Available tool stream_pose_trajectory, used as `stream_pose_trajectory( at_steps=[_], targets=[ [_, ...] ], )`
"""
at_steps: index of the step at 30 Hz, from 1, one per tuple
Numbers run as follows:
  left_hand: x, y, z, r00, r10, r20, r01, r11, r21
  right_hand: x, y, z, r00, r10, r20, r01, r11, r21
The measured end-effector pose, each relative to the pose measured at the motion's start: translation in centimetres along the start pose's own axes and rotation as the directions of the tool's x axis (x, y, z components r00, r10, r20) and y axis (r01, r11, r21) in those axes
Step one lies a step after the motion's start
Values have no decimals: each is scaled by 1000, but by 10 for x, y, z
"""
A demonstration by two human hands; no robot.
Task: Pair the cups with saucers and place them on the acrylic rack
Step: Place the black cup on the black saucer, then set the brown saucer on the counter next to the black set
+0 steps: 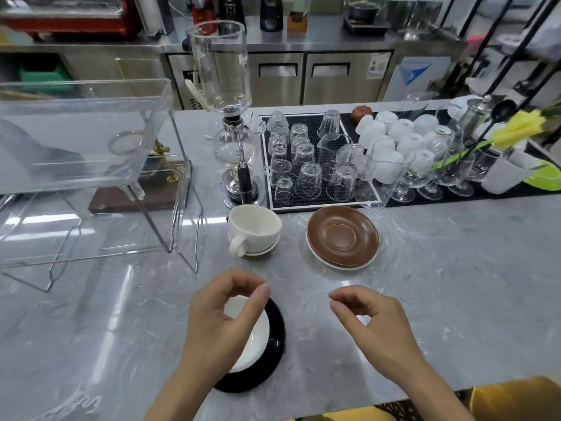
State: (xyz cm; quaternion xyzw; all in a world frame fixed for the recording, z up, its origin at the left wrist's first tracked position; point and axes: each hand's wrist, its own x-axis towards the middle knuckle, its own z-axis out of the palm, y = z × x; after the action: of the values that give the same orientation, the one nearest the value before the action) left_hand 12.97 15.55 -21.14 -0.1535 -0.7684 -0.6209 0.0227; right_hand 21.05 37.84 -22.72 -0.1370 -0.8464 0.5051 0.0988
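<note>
A black cup with a white inside point(256, 335) stands on a black saucer point(267, 372) near the counter's front edge. My left hand point(221, 323) hovers over it with fingers loosely curled, holding nothing. My right hand point(373, 326) hangs beside it to the right, also loosely curled and holding nothing. Farther back, a white cup point(253, 227) sits on a white saucer point(267, 250). To its right lies a brown saucer point(343, 235) stacked on a white one, with no cup on it. The clear acrylic rack point(91, 141) stands at the left.
A glass siphon coffee maker point(232, 123) stands behind the white cup. A black mat point(303, 202) carries several upturned glasses, with white cups and stemmed glasses to its right. A white vase with a yellow flower point(516, 132) sits at the far right.
</note>
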Motion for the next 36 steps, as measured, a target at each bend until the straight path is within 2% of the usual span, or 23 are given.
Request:
stream_pose_trajectory(
  at_steps=[7, 15, 21, 31, 36],
  targets=[
    [24, 1, 51, 997, -29, 68, 20, 991, 131, 22, 23, -35, 995, 8, -101, -8, 1000, -1],
    [52, -17, 91, 978, -94, 188, 30, 948, 316, 59, 49, -58, 995, -6, -97, 4, 1000, -21],
    [77, -24, 116, 965, -184, 185, 89, 899, 428, 92, 73, -69, 999, 12, -42, -15, 997, -72],
    [99, -39, 142, 898, -382, 217, 161, 745, 647, 144, 111, -75, 994, 65, -85, -79, 981, -179],
    [108, -46, 148, 900, -393, 188, 162, 703, 693, 160, 121, -76, 988, 108, -110, -132, 961, -245]
  ],
)
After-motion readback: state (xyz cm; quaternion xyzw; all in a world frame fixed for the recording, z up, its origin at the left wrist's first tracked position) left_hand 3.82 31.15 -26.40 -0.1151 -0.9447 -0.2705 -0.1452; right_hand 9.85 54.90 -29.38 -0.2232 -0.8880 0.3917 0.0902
